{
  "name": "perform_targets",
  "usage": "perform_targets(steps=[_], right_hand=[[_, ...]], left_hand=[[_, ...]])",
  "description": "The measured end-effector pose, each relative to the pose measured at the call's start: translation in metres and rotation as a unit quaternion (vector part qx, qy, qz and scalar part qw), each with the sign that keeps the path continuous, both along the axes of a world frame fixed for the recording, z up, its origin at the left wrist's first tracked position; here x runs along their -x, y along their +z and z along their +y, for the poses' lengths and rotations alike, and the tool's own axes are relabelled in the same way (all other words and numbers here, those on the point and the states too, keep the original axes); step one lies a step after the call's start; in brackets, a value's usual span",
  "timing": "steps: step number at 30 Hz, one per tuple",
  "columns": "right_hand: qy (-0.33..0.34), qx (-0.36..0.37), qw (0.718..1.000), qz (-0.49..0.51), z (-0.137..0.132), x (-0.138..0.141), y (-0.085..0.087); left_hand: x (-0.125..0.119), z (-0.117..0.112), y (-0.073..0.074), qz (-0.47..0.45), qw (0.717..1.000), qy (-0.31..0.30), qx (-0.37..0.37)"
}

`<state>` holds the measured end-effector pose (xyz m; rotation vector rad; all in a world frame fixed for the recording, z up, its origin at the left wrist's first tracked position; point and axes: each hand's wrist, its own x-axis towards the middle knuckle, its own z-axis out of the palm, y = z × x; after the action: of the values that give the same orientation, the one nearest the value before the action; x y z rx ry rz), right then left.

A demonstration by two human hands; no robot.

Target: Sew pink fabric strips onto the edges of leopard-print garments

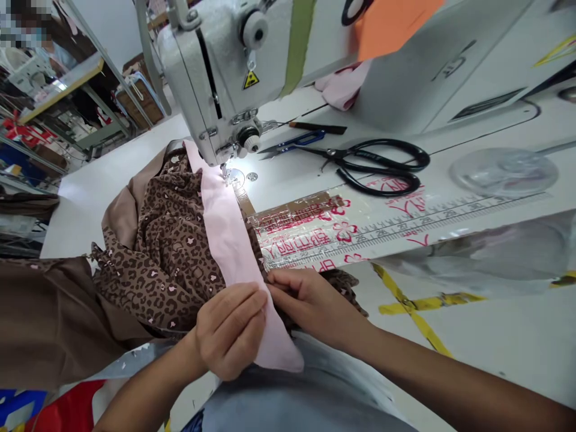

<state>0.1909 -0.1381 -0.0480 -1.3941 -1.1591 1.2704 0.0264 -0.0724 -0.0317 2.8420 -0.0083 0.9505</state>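
Note:
A pink fabric strip point(227, 231) runs from beneath the needle of the sewing machine point(225, 90) down toward my body. Under and left of it lies a bunched leopard-print fabric point(173, 240) with plain brown parts. My left hand point(234, 330) is closed on the pink strip, fingers curled over its lower part. Just to the right, my right hand point(310, 306) pinches at the edge where the strip meets the leopard print; its fingertips are partly hidden. The strip's lower end hangs loose between the wrists.
Right of the needle lie black-handled scissors point(382, 168), thread snips point(297, 143) and a dark-handled tool point(319, 128). A printed ruler point(382, 231) is taped along the table's front. A clear round dish point(504, 171) stands farther right. Brown fabric point(49, 324) hangs at left.

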Motion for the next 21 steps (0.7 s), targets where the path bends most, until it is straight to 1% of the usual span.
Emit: perform_targets(steps=[3, 5, 8, 12, 15, 21], right_hand=[[0.013, 0.009, 1.000, 0.004, 0.001, -0.001, 0.000], [0.032, 0.023, 0.999, 0.015, 0.000, -0.003, 0.000], [0.053, 0.027, 0.997, 0.041, -0.002, -0.004, 0.002], [0.025, 0.010, 0.999, 0.044, -0.002, -0.006, 0.004], [0.025, 0.016, 0.999, 0.042, -0.001, -0.007, 0.005], [0.039, 0.014, 0.998, 0.041, -0.002, -0.011, 0.007]], left_hand=[[-0.001, 0.000, 0.001, 0.005, 1.000, -0.003, 0.013], [-0.001, 0.000, 0.004, 0.016, 0.999, 0.011, 0.027], [-0.002, -0.002, 0.010, 0.023, 1.000, 0.016, 0.014], [-0.007, -0.003, 0.008, 0.008, 0.999, -0.025, -0.025], [-0.008, -0.002, 0.006, 0.001, 0.999, -0.032, -0.026], [-0.011, -0.002, 0.010, 0.013, 0.999, -0.030, -0.025]])
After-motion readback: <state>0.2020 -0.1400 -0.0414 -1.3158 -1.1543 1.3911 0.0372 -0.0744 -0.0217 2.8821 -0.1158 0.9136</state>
